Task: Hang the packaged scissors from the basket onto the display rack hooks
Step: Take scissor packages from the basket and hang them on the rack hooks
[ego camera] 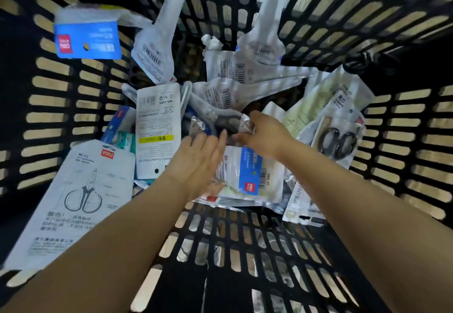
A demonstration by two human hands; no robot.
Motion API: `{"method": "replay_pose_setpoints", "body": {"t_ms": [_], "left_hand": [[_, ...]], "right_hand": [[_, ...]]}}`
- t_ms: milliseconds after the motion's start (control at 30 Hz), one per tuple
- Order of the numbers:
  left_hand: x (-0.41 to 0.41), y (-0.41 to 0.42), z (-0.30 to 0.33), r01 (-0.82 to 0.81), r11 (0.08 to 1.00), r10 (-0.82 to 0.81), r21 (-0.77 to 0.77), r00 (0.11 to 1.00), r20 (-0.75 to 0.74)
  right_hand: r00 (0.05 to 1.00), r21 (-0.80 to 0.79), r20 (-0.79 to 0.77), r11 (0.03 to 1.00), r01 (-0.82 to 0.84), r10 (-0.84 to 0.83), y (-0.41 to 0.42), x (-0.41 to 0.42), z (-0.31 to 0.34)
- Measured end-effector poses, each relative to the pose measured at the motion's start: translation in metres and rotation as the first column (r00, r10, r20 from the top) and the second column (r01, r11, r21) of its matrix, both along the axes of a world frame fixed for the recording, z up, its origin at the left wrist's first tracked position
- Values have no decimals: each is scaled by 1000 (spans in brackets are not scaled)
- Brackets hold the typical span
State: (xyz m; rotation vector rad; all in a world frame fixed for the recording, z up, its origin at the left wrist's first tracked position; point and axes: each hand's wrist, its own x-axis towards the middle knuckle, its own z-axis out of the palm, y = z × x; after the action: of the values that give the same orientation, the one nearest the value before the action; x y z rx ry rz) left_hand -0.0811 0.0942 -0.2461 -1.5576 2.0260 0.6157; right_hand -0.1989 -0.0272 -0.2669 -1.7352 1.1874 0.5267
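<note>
I look down into a black slatted basket (245, 241) filled with several packaged scissors. My right hand (266, 132) pinches the edge of a clear plastic pack with dark-handled scissors (226, 120) in the middle of the pile. My left hand (198, 163) lies with straight fingers on the packs beside it, its fingertips near that same pack. Under both hands lies a pack with a blue label (250, 173). A large white card pack with a scissors drawing (81, 197) leans at the lower left. No display rack is in view.
A blue-topped pack (88, 35) leans on the left wall. White backing cards (158, 126) and long narrow packs (264, 30) stand toward the far wall. Black-handled scissors in a clear pack (339, 141) lie at the right. The basket walls enclose all sides.
</note>
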Motion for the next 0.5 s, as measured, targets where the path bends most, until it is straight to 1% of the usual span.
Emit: {"method": "replay_pose_setpoints", "body": {"t_ms": [33, 67, 133, 167, 233, 267, 367, 500], "left_hand": [[-1, -4, 4, -6, 1000, 6, -3, 1000, 11], [0, -6, 6, -9, 1000, 8, 28, 1000, 20], [1, -6, 3, -47, 996, 45, 74, 999, 25], [2, -5, 1, -69, 995, 68, 71, 998, 20], [7, -4, -5, -88, 996, 87, -10, 995, -50], [10, -3, -8, -103, 994, 99, -38, 990, -104], [13, -2, -8, -117, 990, 103, -80, 982, -158], [11, -1, -5, -271, 959, 256, -86, 954, -153]], "right_hand": [[999, 15, 2, 999, 41, -41, -2, -5, 3], [994, 29, 13, 994, 108, -109, -4, -12, 4], [953, 83, 38, 952, 296, -300, -9, -25, 7], [919, 116, 37, 915, 387, -393, -12, -33, 8], [860, 166, 20, 850, 500, -510, -18, -45, 11], [853, 186, 10, 839, 511, -522, -20, -49, 12], [860, 206, 17, 843, 496, -510, -20, -51, 11], [841, 209, 32, 826, 523, -541, -18, -50, 6]]}}
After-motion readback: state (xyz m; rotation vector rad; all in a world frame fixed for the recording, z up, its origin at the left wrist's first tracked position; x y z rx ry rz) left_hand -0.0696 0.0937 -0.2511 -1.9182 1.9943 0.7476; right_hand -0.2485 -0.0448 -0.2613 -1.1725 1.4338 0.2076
